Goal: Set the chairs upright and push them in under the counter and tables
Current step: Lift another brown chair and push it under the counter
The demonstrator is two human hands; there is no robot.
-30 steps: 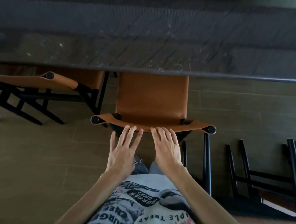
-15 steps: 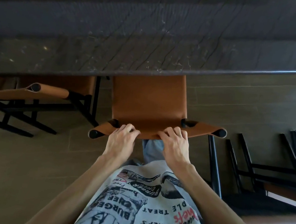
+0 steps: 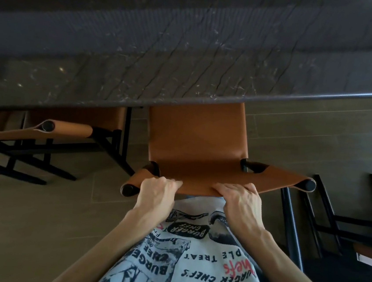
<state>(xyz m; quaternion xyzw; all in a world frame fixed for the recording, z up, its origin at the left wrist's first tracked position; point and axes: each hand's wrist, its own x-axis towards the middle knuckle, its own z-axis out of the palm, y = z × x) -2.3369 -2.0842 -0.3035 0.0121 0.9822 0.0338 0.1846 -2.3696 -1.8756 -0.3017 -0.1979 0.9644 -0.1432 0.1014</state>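
Head view: clutching top edge of tan chair (image 3: 194, 137) backrest with left hand (image 3: 158, 195) and right hand (image 3: 241, 204), fingers curled over the leather, both near mid-span. Just beyond the grip: upright, seat's far end tucked under dark stone counter (image 3: 189, 60). Left of the grip: second tan chair (image 3: 67, 128), also partly under. Right of the grip: black-legged chair (image 3: 360, 221) tipped over on floor (image 3: 33, 228).
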